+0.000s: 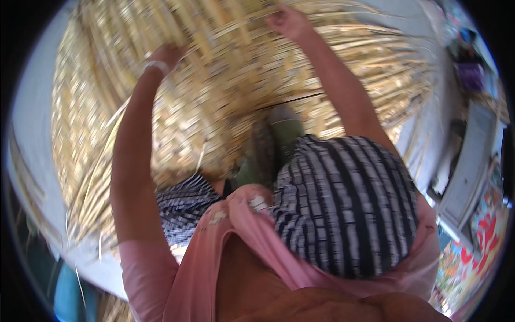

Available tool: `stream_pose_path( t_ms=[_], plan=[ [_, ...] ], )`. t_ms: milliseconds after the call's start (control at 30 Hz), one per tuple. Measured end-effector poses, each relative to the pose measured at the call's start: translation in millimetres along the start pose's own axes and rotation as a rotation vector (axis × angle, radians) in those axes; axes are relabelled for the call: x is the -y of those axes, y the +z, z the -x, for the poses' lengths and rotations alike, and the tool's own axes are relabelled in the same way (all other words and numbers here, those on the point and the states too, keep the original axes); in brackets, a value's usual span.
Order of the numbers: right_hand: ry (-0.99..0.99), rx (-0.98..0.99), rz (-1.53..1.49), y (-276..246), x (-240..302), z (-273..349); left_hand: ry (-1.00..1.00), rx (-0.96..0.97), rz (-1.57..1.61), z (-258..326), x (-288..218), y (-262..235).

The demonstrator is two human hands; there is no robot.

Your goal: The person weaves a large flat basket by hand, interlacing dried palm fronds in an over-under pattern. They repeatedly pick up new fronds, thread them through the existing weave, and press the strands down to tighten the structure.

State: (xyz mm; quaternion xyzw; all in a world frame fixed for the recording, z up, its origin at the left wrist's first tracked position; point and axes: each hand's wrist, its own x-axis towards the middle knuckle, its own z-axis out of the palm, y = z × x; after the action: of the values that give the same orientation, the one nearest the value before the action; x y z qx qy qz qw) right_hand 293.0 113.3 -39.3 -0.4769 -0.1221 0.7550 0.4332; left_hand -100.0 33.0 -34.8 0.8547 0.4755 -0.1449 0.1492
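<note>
A large pale-yellow mat of flat reed strips [182, 112] spreads across the floor before me, woven closely on the left, with loose strips fanning out to the right. My left hand [166, 56], with a pale band at its wrist, is over the woven part. Its fingers look closed against the strips, but blur hides what is in them. Farther away and to the right, my right hand [289, 24] is closed in a pinch on a reed strip [244, 26] near the mat's far side.
My knees, under black-and-white striped cloth [346, 206], are at the mat's near edge. To the right are a grey board-like piece [469, 166], a purple container [470, 77] and red-patterned cloth [483, 231]. A blue object [67, 290] stands at lower left.
</note>
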Motion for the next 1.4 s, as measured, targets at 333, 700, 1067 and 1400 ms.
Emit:
stream_pose_path(
  t_ms=[333, 700, 1067, 1400],
  plan=[
    [0.002, -0.030, 0.404, -8, -31, 1, -0.496, -0.059, 0.604, 22, -47, -34],
    [-0.139, 0.100, 0.400, -13, -41, 28, -0.466, -0.089, 0.174, 28, -76, -40],
    [0.024, 0.181, 0.133, -6, -19, 48, -0.160, -0.572, 0.395, -73, -165, -61],
    [-0.134, 0.007, 0.642, 5, 50, 51, -0.279, -0.221, 0.678, -93, -142, -84]
  ],
)
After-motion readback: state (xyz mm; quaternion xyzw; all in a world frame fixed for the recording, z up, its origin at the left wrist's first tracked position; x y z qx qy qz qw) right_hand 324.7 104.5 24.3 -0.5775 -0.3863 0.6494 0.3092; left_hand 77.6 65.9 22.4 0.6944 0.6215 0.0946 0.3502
